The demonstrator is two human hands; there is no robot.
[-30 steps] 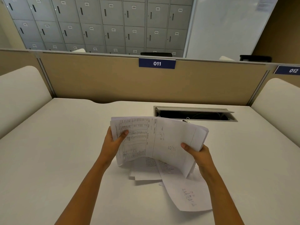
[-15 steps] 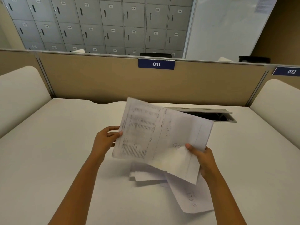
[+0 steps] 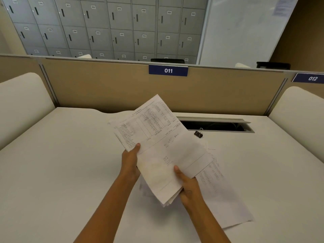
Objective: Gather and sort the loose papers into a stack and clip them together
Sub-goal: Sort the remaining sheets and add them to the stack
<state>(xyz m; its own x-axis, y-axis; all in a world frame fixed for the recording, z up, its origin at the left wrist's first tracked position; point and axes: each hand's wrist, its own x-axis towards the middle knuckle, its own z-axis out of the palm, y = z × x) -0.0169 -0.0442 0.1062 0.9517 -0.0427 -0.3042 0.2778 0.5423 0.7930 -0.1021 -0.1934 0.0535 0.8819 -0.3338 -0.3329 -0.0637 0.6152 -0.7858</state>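
Your left hand [image 3: 130, 163] and right hand [image 3: 189, 188] hold a sheaf of papers [image 3: 163, 155] between them, lifted above the middle of the white bench [image 3: 70, 172] and tilted, its far corner pointing toward the partition [image 3: 105, 90]. The top sheet carries a printed table at its far end and a few handwritten marks lower down.

Your left thumb [image 3: 137, 147] presses on the sheaf's left edge; the fingers of that hand are hidden under the paper, so the grip reads as a pinch from above and below. Your right thumb [image 3: 177, 170] lies on top near the sheaf's near corner, with the fingers curled beneath it, pinching the sheets together. At that corner the edges are uneven.

One loose sheet [image 3: 226, 199] with handwriting lies flat on the bench to the right of your right hand, partly under the sheaf. Another bit of paper [image 3: 144, 189] shows on the bench below the sheaf, beside your left wrist.

A black binder clip [image 3: 198, 133] sits on the bench beyond the sheaf, just at the near edge of the open cable tray [image 3: 215, 126]. The partition bears a blue label 011 [image 3: 168, 70], and a label 012 [image 3: 312, 78] shows farther right. Grey lockers [image 3: 105, 27] and a whiteboard [image 3: 242, 27] stand behind.
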